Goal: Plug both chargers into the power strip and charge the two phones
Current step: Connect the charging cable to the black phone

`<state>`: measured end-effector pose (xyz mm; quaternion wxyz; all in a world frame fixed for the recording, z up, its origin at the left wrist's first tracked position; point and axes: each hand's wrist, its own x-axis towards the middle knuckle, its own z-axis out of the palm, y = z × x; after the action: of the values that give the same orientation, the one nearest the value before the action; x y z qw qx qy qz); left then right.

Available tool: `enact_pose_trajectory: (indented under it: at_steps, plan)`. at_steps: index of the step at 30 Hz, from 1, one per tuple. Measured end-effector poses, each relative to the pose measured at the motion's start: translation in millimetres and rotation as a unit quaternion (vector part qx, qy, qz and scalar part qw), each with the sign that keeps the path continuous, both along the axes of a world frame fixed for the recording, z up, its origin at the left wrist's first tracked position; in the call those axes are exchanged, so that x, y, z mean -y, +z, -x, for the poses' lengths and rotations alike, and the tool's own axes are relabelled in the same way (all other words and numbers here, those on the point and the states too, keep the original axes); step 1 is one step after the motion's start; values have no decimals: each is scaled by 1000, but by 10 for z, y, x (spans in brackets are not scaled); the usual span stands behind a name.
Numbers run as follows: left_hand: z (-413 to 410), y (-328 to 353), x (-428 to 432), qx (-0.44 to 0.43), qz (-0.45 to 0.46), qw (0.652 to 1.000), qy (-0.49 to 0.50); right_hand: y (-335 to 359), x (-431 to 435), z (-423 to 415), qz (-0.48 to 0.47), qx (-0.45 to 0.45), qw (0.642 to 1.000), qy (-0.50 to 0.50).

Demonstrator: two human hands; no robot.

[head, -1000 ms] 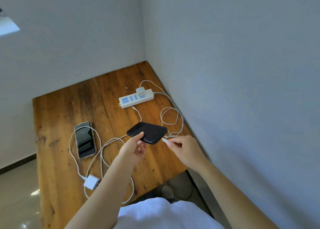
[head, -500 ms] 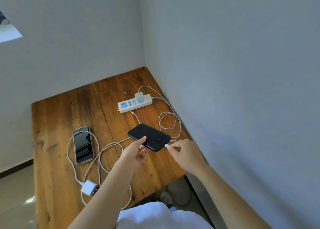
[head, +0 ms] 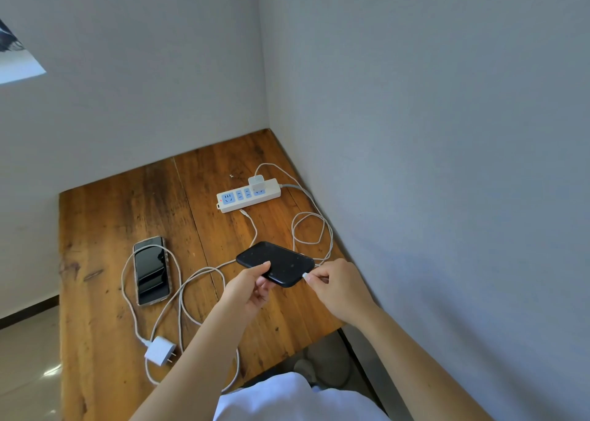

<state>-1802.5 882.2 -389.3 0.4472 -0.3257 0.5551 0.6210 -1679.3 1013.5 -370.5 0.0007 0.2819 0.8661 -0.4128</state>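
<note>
My left hand point(head: 252, 288) holds a black phone point(head: 276, 262) flat above the wooden table point(head: 105, 216). My right hand point(head: 338, 285) pinches a white cable plug point(head: 305, 275) at the phone's near end; whether it is seated I cannot tell. That cable loops back to a white charger point(head: 256, 183) plugged into the white power strip point(head: 249, 195). A second phone point(head: 151, 270) lies screen up at the left. A second white charger point(head: 160, 351) lies unplugged near the front edge, its cable point(head: 191, 280) coiled across the table with its free end near the strip.
Grey walls close the table in at the back and right. The strip's own grey cord point(head: 306, 192) runs along the right wall. Floor tiles point(head: 28, 372) show past the table's left edge. Shoes point(head: 322, 366) show below the front edge.
The black phone and both hands have stayed together while the right hand brought the cable plug up against the phone's end. The view has tilted slightly.
</note>
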Motion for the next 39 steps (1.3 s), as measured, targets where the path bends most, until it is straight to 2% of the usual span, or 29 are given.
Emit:
enact_pose_trajectory:
  at_steps: [8, 15, 23, 39]
  plan:
    - [-57, 9, -9, -17, -15, 1000, -14, 19, -38, -40, 41, 23, 999, -4]
    - [-61, 21, -14, -65, -80, 995, -16, -17, -30, -114, 95, 38, 995, -17]
    - [-46, 50, -27, -87, -125, 988, -26, -57, -5, -101, 101, 47, 994, -16]
    - [-39, 36, -35, -88, -139, 986, -26, -64, -15, -130, 119, 57, 991, -20]
